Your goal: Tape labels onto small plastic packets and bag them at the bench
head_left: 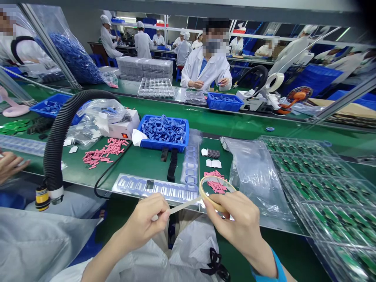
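Note:
My right hand (235,219) grips a roll of yellowish masking tape (202,188) above the table's front edge. From the roll a strip of tape (185,205) runs across to my left hand (149,219), whose thumb and fingers pinch its end. Behind the strip, on the green table, lies a clear plastic strip (123,184) holding a row of blue frame-shaped parts. A second column of blue frames (190,164) stretches away from it. Small pink pieces (216,182) lie in a pile behind the roll, with white pieces (213,163) beyond them.
A blue bin (164,133) of blue plastic parts stands at the middle back. Trays of green circuit boards (323,188) are stacked at right beside a clear bag (249,164). A black flexible hose (58,137) arches at left, near a co-worker's hand (11,164).

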Tool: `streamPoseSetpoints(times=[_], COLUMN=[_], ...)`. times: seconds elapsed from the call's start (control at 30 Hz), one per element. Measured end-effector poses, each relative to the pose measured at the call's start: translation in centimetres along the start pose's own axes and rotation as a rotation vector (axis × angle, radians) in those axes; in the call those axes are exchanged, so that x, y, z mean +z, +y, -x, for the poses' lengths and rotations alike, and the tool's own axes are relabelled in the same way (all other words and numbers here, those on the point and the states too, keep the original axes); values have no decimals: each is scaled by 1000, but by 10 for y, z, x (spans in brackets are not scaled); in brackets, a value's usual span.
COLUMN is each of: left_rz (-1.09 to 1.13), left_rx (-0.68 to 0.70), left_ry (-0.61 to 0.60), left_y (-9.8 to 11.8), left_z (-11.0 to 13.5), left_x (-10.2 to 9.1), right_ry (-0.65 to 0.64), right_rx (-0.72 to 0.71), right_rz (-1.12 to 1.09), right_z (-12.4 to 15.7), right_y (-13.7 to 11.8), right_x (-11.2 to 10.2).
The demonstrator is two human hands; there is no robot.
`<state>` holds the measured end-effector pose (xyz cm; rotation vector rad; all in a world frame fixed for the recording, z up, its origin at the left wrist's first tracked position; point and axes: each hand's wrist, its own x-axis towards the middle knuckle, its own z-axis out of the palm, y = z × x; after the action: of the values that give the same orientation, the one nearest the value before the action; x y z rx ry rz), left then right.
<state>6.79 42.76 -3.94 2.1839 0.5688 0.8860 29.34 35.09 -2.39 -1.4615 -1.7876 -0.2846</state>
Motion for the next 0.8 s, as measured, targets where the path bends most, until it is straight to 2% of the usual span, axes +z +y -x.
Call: streamPoseSetpoints(times=[0.07, 0.17, 0.27, 0.33, 0.47, 0.57, 0.63, 0.8], left_rz=[14, -113, -166, -81, 51, 148, 172, -26], left_rx=[-75, -227, -141, -76, -161, -248, -256, -3], left_ry=[75, 240, 273, 206, 78, -49, -121, -282], left_y=[-3, -3, 10, 23, 39, 38, 34, 26], left_z=[4, 4, -13, -31, -64, -72, -71, -56], left_x=[-6, -16, -13, -3, 21, 26, 24, 22], right_ry=[64, 67, 27, 11, 12, 3, -27, -106], right_rx=[-29, -107, -193, -244, -299, -294, -285, -256], right_rz=[81, 114, 144, 157, 167, 161, 137, 105], right_z=[-3, -6, -8, -10, -10, -7, -5, 4], right_y=[3, 4, 2, -1, -6, -6, -6, -9], right_x=[-1, -3, -5, -6, -10, -13, -15, -14])
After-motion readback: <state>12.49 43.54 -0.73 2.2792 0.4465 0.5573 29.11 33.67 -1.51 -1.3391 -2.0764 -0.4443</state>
